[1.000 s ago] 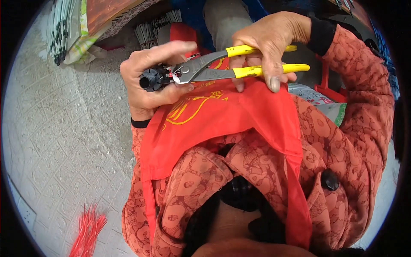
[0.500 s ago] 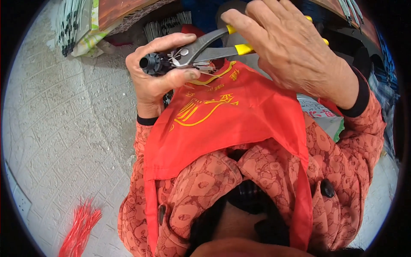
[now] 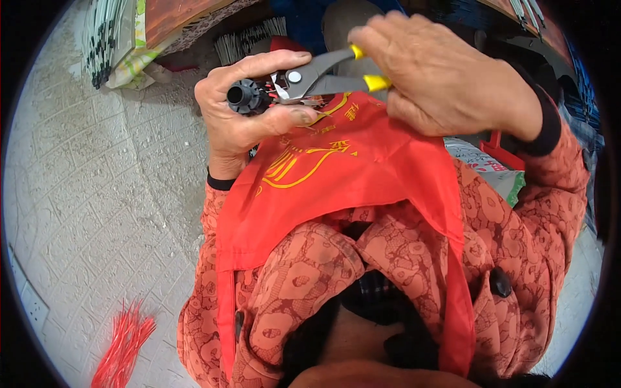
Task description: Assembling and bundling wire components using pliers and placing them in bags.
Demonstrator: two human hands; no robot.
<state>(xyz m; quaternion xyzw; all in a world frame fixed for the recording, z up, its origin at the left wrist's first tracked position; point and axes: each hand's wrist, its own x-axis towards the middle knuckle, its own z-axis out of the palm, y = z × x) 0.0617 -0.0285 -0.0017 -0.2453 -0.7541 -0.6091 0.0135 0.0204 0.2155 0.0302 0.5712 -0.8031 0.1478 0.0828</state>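
My left hand [image 3: 222, 115] is closed around a black round plastic connector [image 3: 244, 97], thumb on the near side and index finger on the far side. The connector's hollow end points up and to the left, and thin wires, some of them red, show behind it. A pair of pliers [image 3: 333, 84] with yellow-gripped handles is held in my right hand [image 3: 449, 77], fingers wrapped round the handle ends. The pliers' jaws lie between my left thumb and index finger, right against the connector's wires. What exactly the jaws touch is too small to tell.
A red apron [image 3: 349, 187] covers my lap. Red strands [image 3: 123, 346] lie in a bundle on the grey floor [image 3: 103, 213] at the lower left. Bundles of pale wires [image 3: 107, 42] with dark tips hang by a brown tabletop [image 3: 178, 19]. A printed bag [image 3: 485, 165] lies by my right arm.
The connector and the pliers' jaws have shifted slightly right, and the connector's hollow end has turned more upward. My right hand has dropped a little toward me, its fingers curled more over the handles.
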